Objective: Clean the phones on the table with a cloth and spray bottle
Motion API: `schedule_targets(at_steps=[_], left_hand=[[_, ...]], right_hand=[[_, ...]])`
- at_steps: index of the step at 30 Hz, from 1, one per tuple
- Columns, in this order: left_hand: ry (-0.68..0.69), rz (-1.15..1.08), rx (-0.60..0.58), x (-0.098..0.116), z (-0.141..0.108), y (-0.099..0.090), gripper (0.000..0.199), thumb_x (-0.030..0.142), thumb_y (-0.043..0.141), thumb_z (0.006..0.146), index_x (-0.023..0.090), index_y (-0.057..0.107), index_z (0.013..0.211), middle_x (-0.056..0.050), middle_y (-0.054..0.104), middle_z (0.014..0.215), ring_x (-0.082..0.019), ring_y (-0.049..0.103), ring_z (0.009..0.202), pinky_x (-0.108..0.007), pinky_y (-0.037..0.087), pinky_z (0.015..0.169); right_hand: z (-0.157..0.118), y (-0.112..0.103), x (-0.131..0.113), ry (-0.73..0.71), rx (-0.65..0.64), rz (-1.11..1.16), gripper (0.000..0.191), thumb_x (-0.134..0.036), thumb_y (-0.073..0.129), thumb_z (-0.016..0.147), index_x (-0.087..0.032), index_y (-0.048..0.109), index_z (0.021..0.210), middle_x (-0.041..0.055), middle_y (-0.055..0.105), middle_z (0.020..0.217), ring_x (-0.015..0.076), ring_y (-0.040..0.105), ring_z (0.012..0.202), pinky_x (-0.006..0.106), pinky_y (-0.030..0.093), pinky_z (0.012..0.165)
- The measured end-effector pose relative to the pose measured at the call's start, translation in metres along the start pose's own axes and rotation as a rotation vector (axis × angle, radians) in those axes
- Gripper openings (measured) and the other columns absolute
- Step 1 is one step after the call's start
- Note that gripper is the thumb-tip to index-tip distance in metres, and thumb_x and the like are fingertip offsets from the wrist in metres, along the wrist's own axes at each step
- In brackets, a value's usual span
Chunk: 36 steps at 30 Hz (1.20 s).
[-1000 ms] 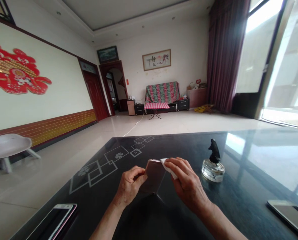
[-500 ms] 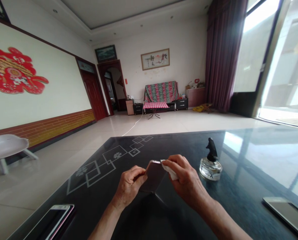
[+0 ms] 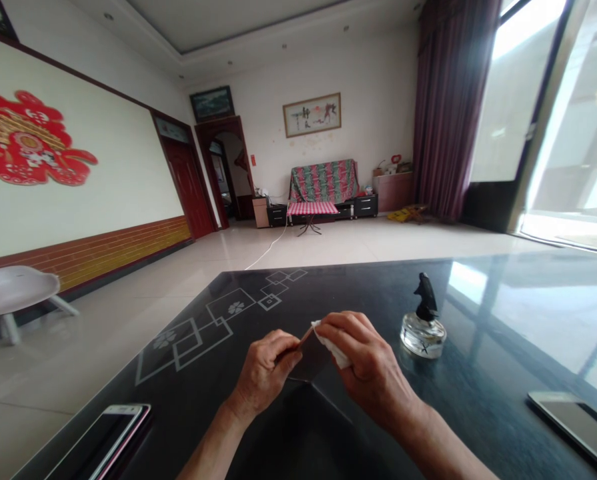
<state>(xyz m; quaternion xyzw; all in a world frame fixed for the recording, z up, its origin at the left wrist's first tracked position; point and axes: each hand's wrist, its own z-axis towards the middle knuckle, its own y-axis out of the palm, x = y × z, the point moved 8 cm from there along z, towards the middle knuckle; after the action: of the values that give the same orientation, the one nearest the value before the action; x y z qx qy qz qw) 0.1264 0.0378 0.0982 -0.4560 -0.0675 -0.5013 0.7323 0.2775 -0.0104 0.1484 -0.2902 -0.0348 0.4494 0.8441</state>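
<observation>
At the black table (image 3: pixel 358 287), you looked to be on the wiping step, and the next move seemed to call for a firm pinch and a soft rub. Your left hand (image 3: pixel 268 370) had its thumb and fingers clamped on the thin phone (image 3: pixel 314 360), which leaned at about three o'clock from those tips. Your right hand (image 3: pixel 365 347) had its fingers closed on a white cloth (image 3: pixel 335 351) by the phone's top end, with the phone at nine o'clock.
</observation>
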Motion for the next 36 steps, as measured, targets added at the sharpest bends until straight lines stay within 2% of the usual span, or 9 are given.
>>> schedule_targets(at_steps=[5,11,15,23,28,33,36], left_hand=[[0.022,-0.002,-0.011,0.006,0.0,0.003,0.011,0.025,0.057,0.089,0.02,0.067,0.085,-0.002,0.065,0.08,-0.016,0.061,0.075,-0.023,0.046,0.07],[-0.05,-0.059,0.03,-0.011,0.001,-0.003,0.009,0.021,0.06,0.086,0.019,0.068,0.087,-0.002,0.067,0.084,-0.015,0.063,0.076,-0.021,0.046,0.07],[-0.062,-0.055,0.043,-0.015,0.0,-0.005,0.009,0.021,0.059,0.086,0.019,0.068,0.086,-0.002,0.067,0.083,-0.015,0.063,0.077,-0.021,0.046,0.07],[-0.057,-0.075,0.026,-0.011,0.001,-0.004,0.011,0.024,0.06,0.087,0.018,0.069,0.087,-0.002,0.066,0.082,-0.015,0.063,0.076,-0.021,0.046,0.069],[-0.08,-0.07,0.064,-0.014,0.001,-0.004,0.01,0.021,0.06,0.085,0.018,0.07,0.087,-0.002,0.067,0.082,-0.015,0.063,0.075,-0.02,0.046,0.068],[-0.118,-0.063,0.1,-0.018,0.0,-0.005,0.011,0.022,0.06,0.084,0.018,0.07,0.084,-0.001,0.066,0.08,-0.014,0.062,0.072,-0.019,0.046,0.064],[-0.144,-0.07,0.11,-0.021,-0.001,-0.005,0.013,0.023,0.059,0.084,0.017,0.071,0.084,-0.002,0.065,0.079,-0.014,0.062,0.07,-0.019,0.047,0.063]], right_hand=[[0.0,0.003,-0.004,-0.02,0.004,0.019,0.042,-0.001,0.046,0.082,-0.023,0.062,0.114,0.0076,0.063,0.109,0.0213,0.056,0.102,0.038,0.052,0.089],[-0.013,0.005,0.026,0.085,0.096,0.017,0.032,-0.007,0.05,0.086,-0.024,0.064,0.11,0.0065,0.063,0.107,0.02,0.058,0.099,0.034,0.053,0.082],[-0.02,0.006,0.041,0.159,0.17,0.014,0.028,-0.01,0.052,0.086,-0.024,0.065,0.107,0.0065,0.064,0.104,0.0195,0.06,0.093,0.032,0.054,0.077],[-0.016,0.011,0.02,0.03,0.099,0.004,0.041,-0.002,0.047,0.085,-0.024,0.061,0.118,0.008,0.061,0.113,0.0217,0.053,0.107,0.038,0.05,0.09],[-0.025,0.013,0.036,0.111,0.179,-0.022,0.037,-0.004,0.05,0.086,-0.023,0.063,0.115,0.0081,0.059,0.111,0.0205,0.055,0.103,0.035,0.052,0.085],[-0.04,0.024,0.042,0.149,0.25,-0.027,0.046,-0.001,0.047,0.085,-0.025,0.057,0.123,0.0089,0.053,0.119,0.0209,0.052,0.109,0.036,0.051,0.089],[-0.048,0.039,0.038,0.131,0.187,-0.006,0.052,0.002,0.043,0.083,-0.025,0.056,0.124,0.0091,0.052,0.12,0.0216,0.051,0.11,0.038,0.051,0.09]])
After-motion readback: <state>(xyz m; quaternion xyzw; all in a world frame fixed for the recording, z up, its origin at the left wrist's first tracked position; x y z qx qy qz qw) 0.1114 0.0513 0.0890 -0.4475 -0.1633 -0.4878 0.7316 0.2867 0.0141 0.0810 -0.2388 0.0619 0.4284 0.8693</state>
